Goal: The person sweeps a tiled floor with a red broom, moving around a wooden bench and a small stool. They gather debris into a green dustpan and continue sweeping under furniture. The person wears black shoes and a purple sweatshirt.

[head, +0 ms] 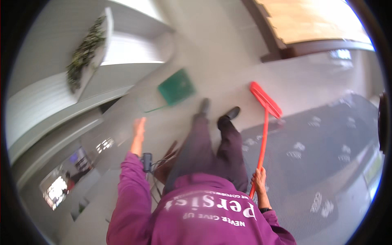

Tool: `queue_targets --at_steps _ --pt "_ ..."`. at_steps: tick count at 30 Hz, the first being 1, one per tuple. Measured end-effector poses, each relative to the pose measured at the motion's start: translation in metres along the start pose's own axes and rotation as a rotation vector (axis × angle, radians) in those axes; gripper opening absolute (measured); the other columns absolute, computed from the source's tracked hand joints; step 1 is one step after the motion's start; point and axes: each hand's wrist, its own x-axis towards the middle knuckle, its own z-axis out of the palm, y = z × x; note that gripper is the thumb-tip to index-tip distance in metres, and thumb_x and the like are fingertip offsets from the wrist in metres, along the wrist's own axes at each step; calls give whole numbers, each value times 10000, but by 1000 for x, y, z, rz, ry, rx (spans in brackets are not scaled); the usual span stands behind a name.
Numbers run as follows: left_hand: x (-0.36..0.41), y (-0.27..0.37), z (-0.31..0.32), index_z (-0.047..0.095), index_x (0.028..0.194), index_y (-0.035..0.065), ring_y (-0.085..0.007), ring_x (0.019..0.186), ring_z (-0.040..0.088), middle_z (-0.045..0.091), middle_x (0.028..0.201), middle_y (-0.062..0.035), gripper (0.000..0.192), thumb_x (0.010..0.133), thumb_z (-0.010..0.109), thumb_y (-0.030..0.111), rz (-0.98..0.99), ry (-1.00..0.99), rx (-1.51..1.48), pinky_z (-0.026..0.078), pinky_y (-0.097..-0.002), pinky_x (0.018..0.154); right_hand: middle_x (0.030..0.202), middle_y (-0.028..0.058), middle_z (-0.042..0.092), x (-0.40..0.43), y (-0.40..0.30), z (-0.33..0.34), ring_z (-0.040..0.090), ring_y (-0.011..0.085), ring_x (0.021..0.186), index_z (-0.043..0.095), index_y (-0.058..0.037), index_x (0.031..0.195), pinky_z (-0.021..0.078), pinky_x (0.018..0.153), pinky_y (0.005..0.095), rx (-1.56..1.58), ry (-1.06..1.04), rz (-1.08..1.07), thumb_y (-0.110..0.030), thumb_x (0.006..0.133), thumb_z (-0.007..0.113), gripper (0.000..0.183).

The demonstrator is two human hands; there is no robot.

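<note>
My right hand (pixel 260 178) grips the red handle of a push broom (pixel 265 99), whose wide red head lies on the floor ahead and to the right of my shoes. My left hand (pixel 139 131) is stretched forward, blurred, with nothing seen in it. Just beyond its fingertips is the thin handle of a green dustpan (pixel 177 87), apart from the hand. The pan is on the floor ahead of my left shoe, also blurred.
A grey patterned mat (pixel 294 131) covers the floor at right. On the left stands a white counter (pixel 131 50) with a trough of green plants (pixel 87 52). Dark-framed wooden furniture (pixel 274 49) is at the upper right. Cables (pixel 155 180) hang by my left side.
</note>
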Motion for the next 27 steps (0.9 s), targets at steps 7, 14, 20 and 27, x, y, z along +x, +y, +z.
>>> queue_targets --at_steps 7,14,20,27 --pt "84 4 -12 225 1374 60 -278 1205 345 305 1365 -151 902 719 639 520 -18 59 -213 289 -460 937 677 18 446 -23 -43 10 417 81 466 181 -198 1396 357 363 220 239 123 -17 -228 893 450 572" --pt "122 1 -12 241 1355 48 -301 1242 346 368 1337 -159 789 791 593 471 1 -229 -548 266 -504 974 640 2 411 66 -72 32 413 92 458 180 -158 1385 388 367 249 53 235 -209 -166 847 487 620" --pt "130 2 -11 277 1327 65 -306 1182 430 437 1279 -151 662 844 532 439 -38 -372 -635 293 -477 976 618 26 424 97 -24 95 432 115 442 11 -193 1410 413 363 268 38 189 -226 -125 851 421 696" --pt "152 5 0 278 1309 70 -314 1141 467 454 1243 -164 606 868 485 430 -37 -501 -615 364 -460 932 631 22 417 5 45 184 424 112 446 -62 -249 1408 418 374 272 -110 10 -127 -113 868 427 741"
